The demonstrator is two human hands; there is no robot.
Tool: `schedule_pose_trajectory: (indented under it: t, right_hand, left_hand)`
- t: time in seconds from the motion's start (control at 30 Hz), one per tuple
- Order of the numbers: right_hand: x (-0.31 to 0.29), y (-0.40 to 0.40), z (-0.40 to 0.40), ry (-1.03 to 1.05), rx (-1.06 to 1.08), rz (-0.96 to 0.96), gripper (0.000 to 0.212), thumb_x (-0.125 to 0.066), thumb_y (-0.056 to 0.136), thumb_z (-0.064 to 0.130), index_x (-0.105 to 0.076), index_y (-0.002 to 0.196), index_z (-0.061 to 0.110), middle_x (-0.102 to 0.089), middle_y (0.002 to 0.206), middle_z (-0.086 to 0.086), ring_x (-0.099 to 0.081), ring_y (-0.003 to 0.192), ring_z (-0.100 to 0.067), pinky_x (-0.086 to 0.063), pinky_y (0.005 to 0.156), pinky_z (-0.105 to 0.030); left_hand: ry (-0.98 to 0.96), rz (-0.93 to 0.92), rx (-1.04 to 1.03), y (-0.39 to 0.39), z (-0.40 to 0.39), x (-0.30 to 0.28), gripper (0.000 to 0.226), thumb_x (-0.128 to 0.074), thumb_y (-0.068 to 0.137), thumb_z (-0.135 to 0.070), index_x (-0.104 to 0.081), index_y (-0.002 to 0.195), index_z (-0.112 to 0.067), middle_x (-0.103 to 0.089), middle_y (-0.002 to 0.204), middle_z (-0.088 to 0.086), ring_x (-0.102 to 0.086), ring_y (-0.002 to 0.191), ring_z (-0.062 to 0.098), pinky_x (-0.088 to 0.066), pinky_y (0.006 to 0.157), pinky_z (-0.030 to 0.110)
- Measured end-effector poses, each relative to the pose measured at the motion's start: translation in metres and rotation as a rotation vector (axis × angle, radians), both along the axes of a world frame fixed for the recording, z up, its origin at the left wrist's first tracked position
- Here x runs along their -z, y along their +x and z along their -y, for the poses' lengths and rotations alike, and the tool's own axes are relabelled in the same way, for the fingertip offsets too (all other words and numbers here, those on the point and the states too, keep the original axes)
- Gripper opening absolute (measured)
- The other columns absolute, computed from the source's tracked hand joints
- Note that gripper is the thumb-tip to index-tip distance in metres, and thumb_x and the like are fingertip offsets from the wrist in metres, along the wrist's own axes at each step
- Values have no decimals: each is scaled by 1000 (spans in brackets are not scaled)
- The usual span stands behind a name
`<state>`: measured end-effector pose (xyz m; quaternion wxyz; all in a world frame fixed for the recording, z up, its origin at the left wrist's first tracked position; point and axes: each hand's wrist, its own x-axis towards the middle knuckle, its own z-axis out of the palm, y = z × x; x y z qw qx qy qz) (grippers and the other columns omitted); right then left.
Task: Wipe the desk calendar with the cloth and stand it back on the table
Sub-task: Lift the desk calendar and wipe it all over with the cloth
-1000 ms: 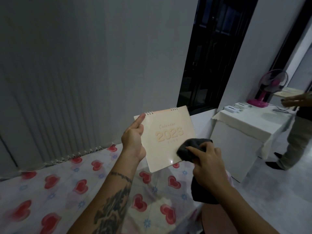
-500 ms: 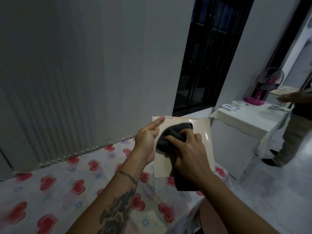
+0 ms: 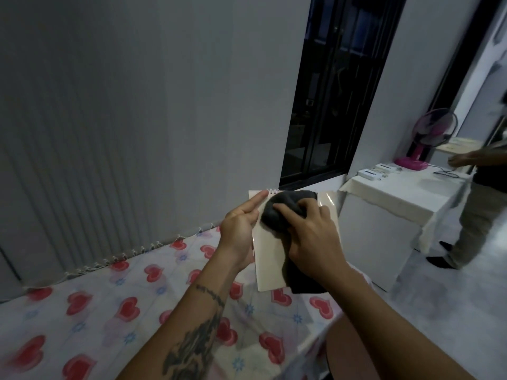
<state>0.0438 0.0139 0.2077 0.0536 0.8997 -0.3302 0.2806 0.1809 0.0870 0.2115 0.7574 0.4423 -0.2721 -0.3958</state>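
Against held calendar (image 3: 270,266), right-hand (image 3: 315,239) cloth (image 3: 277,215).

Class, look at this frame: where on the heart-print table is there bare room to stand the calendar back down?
The heart-print table shows nothing on it: free from the fringed wall edge to the near edge, left of the left hand. Crowding is only mid-air, where the right hand presses the cloth on the calendar.

We hold the cream spiral-bound desk calendar (image 3: 270,259) above the heart-patterned bench (image 3: 115,305), left hand (image 3: 238,229) at its left edge, right hand (image 3: 312,237) pressing the dark grey cloth (image 3: 277,215) on its front.
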Motion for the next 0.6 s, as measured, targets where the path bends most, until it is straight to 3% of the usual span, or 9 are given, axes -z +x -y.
schedule_pose_trajectory:
  t: [0.13, 0.27, 0.37, 0.5, 0.6]
  right_hand:
    - [0, 4, -5, 57, 144, 109, 58, -61, 86, 37, -37, 139, 37, -40, 128, -8, -39, 105, -26, -39, 83, -34]
    - [0, 8, -17, -62, -36, 40, 55, -61, 86, 41, -40, 136, 39, -40, 125, -9, -40, 98, -25, -42, 74, -32]
    - [-2, 2, -9, -54, -1, 19, 56, -59, 87, 43, -38, 138, 39, -39, 131, -9, -40, 103, -25, -44, 80, -35]
    - [2, -13, 11, 55, 181, 90, 62, -62, 85, 35, -34, 141, 39, -36, 132, -9, -38, 108, -27, -41, 89, -38]
    - [5, -28, 25, 139, 284, 109, 62, -59, 86, 28, -34, 142, 38, -36, 132, -10, -37, 108, -29, -42, 90, -40]
  left_hand:
    - [3, 8, -2, -3, 2, 4, 43, -36, 103, -9, -74, 113, -28, -69, 120, 5, -71, 98, 27, -60, 77, 38]
    - [-47, 114, -45, -4, 1, 3, 45, -38, 101, -6, -74, 112, -30, -68, 123, -5, -64, 109, 12, -57, 76, 20]
    - [-72, 113, -69, -6, 1, 10, 47, -37, 102, -6, -76, 108, -32, -73, 113, -15, -67, 104, 4, -56, 79, 20]
    - [-56, 39, -115, 0, 2, 17, 46, -39, 104, -9, -77, 107, -33, -73, 113, -12, -72, 96, 11, -59, 72, 25]
    - [-57, 3, -139, 10, -1, 19, 47, -39, 103, -8, -78, 105, -35, -72, 118, -8, -70, 101, 14, -59, 79, 31]
